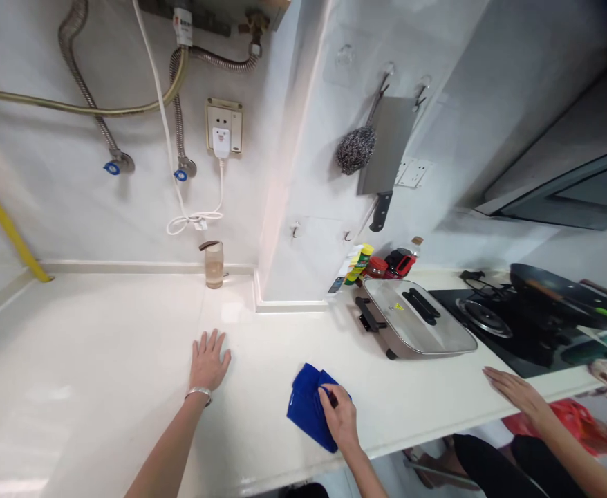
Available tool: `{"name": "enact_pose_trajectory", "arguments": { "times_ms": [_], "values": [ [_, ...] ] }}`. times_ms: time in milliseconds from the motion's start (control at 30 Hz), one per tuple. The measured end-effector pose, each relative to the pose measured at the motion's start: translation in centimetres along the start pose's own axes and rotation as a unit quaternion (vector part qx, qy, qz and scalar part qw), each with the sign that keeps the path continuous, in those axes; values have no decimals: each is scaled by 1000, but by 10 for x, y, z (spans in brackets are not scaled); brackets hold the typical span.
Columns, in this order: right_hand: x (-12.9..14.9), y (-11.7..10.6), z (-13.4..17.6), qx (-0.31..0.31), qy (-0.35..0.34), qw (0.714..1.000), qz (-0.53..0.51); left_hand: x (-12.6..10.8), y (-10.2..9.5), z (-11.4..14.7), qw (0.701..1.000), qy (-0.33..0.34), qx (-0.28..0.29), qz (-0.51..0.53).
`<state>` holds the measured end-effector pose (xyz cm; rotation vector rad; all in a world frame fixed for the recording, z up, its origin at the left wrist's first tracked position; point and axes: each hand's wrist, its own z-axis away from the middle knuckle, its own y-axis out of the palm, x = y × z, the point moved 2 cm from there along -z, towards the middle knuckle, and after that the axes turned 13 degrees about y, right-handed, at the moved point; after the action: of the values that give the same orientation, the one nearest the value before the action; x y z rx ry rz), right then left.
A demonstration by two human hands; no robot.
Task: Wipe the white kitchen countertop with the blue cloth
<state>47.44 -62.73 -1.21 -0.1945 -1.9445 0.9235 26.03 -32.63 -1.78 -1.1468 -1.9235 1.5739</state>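
Note:
My left hand (209, 364) lies flat on the white countertop (101, 360), fingers spread, with a silver bracelet (200, 393) on the wrist. Nothing is in it. Just beyond it, near the wall, a glass (213, 266) of clear liquid stands with a dark flat piece across its rim. A folded blue cloth (303, 401) rests on the counter to the right. My right hand (341, 416) is closed on the cloth's right part, thumb and fingers pinching it; the fingertips are partly hidden in the folds.
An electric pan (422, 318) with a lid stands right of the pillar, by jars and a stove with a wok (567, 294). A cleaver (389, 145) and steel scrubber (355, 150) hang above. At right, another person's hand (516, 391) rests on the counter; their other holds whitish cloth.

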Motion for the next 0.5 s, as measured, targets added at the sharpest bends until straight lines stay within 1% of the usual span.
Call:
{"name": "enact_pose_trajectory", "arguments": {
  "times_ms": [133, 167, 200, 267, 333, 400, 500],
  "values": [
    [5, -2, -1, 59, -27, 998, -16, 0, 0, 1, 1000, 2, -13, -3],
    [3, -3, -2, 63, -25, 998, -9, 0, -1, 1, 1000, 2, -15, -3],
    [-1, -5, -4, 56, -12, 998, 6, 0, -1, 1, 1000, 3, -16, -3],
    [-14, -8, -11, 23, 36, 998, 51, -1, -2, 2, 1000, 4, -15, -2],
    [-28, -10, -20, 5, 78, 992, 96, -1, -3, 2, 1000, 2, -14, 2],
    [-38, -10, -30, 18, 91, 988, 120, -1, -4, 1, 1000, -2, -16, 7],
    [-42, -8, -42, 55, 102, 982, 146, -1, -4, 1, 1000, -7, -12, 18]
  ]
}}
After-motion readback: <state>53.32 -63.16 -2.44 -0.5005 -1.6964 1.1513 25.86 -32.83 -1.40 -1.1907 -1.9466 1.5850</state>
